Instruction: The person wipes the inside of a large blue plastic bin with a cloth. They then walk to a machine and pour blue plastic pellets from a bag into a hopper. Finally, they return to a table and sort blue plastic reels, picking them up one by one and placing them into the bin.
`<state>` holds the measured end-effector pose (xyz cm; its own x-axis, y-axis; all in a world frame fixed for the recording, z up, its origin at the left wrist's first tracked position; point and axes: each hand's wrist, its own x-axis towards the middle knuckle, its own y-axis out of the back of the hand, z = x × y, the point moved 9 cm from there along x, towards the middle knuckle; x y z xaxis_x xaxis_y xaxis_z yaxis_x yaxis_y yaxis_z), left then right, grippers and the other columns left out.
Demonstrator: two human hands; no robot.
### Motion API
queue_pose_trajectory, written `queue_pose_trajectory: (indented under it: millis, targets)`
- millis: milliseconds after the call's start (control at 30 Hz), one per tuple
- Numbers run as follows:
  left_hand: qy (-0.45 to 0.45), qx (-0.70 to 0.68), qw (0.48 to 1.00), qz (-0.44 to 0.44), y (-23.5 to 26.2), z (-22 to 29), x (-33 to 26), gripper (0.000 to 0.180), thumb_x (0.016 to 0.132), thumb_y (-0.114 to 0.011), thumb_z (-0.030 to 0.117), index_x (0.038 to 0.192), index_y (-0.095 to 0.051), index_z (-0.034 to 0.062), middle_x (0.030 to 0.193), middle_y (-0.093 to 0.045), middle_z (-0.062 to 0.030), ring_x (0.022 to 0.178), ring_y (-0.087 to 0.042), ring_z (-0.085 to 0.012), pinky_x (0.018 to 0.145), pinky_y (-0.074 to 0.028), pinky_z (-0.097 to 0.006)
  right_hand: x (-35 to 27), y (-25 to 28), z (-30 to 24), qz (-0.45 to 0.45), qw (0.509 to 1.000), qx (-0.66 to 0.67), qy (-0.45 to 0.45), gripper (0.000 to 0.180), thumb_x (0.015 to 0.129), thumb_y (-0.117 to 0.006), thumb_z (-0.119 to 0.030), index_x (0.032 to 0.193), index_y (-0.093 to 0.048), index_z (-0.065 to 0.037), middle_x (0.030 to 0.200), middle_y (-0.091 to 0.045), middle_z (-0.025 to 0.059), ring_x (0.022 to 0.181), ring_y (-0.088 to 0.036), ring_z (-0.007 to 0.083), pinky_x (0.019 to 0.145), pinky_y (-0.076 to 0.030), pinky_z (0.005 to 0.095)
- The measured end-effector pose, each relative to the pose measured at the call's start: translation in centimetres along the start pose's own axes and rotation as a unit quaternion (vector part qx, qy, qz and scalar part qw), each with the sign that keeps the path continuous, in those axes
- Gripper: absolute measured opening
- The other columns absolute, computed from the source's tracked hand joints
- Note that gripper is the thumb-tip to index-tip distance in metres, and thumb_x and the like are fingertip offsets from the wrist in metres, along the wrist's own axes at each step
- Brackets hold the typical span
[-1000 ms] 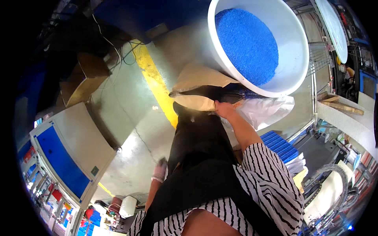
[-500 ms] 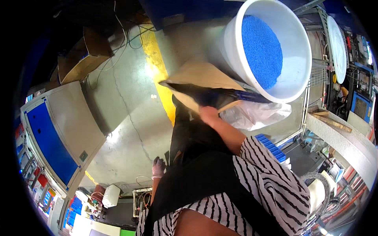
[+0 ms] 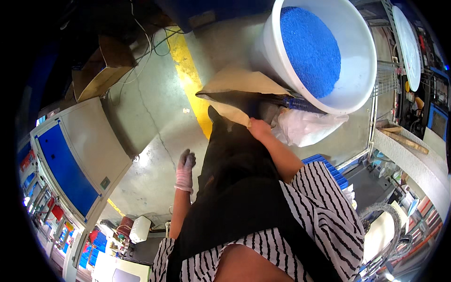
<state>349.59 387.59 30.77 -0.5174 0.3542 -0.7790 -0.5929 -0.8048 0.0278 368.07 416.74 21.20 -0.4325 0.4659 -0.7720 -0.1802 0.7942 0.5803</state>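
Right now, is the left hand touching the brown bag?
No, the gloved left hand hangs apart from it; the right hand grips the brown bag.

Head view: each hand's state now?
Left hand: gloved, nothing visible in it; open or closed, cannot tell.
Right hand: closed, holding the brown bag.

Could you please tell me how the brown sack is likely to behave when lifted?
The brown sack will probably fold rather than stay stiff, as its walls look thin and its mouth gapes unevenly. Lifted only where the right hand grips the rim, it may hang lopsided, since that hold is at one edge. The dark inside leaves its weight unclear.
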Motion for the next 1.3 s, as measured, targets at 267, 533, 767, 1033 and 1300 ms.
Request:
queue_pose_trajectory:
  millis: [267,533,767,1033,1300]
  targets:
    - [0.090,0.094,0.991,-0.016,2.5,-8.4,-0.6,0.047,0.089,-0.057,0.027,0.128,-0.048,0.0015,0.101,-0.060,-0.0067,0.083,-0.052,-0.0134,0.077,-0.045,-0.026,-0.6,-0.4,-1.1,-0.036,0.999,-0.036,0.009,0.036,0.083,-0.060,-0.034,0.108,-0.055,-0.008,0.100,-0.065,0.0147,0.097,-0.061,0.0338,0.079,-0.050,0.0442]
    - [0.137,-0.157,0.978,-0.030,12.3,-24.9,-2.6,0.034,0.091,-0.055,0.014,0.123,-0.047,0.0088,0.079,-0.054,-0.0014,0.061,-0.048,-0.0087,0.050,-0.040,-0.022,2.4,-0.8,0.2,0.085,0.993,0.019,0.078,0.021,0.079,-0.054,-0.017,0.093,-0.064,-0.004,0.095,-0.064,0.0201,0.091,-0.061,0.0383,0.078,-0.049,0.0474]
    - [0.197,-0.264,0.943,0.046,11.7,-25.8,-3.7,0.039,0.090,-0.051,0.011,0.128,-0.043,0.0147,0.086,-0.054,-0.0033,0.061,-0.049,-0.0117,0.050,-0.041,-0.026,0.0,-1.5,-8.3,0.032,0.996,-0.046,0.076,0.021,0.080,-0.050,-0.013,0.094,-0.065,-0.007,0.090,-0.066,0.0174,0.089,-0.064,0.0353,0.075,-0.051,0.0466]
    - [0.165,-0.038,0.986,-0.008,8.0,-16.6,-3.3,0.036,0.091,-0.054,0.015,0.126,-0.046,0.0114,0.090,-0.057,-0.0026,0.070,-0.051,-0.0097,0.058,-0.043,-0.024,-1.2,-0.1,0.5,-0.001,0.999,-0.002,0.046,0.028,0.086,-0.043,-0.022,0.097,-0.061,-0.004,0.099,-0.064,0.0192,0.095,-0.061,0.0368,0.079,-0.049,0.0487]
    - [0.135,-0.033,0.989,0.050,2.1,-12.4,-3.3,0.040,0.090,-0.057,0.017,0.127,-0.047,0.0057,0.094,-0.057,-0.0027,0.072,-0.050,-0.0091,0.061,-0.043,-0.024,-1.8,-0.8,-0.6,0.001,0.995,-0.039,0.094,0.023,0.085,-0.044,-0.016,0.098,-0.059,-0.004,0.094,-0.066,0.0182,0.090,-0.063,0.0354,0.073,-0.051,0.0469]
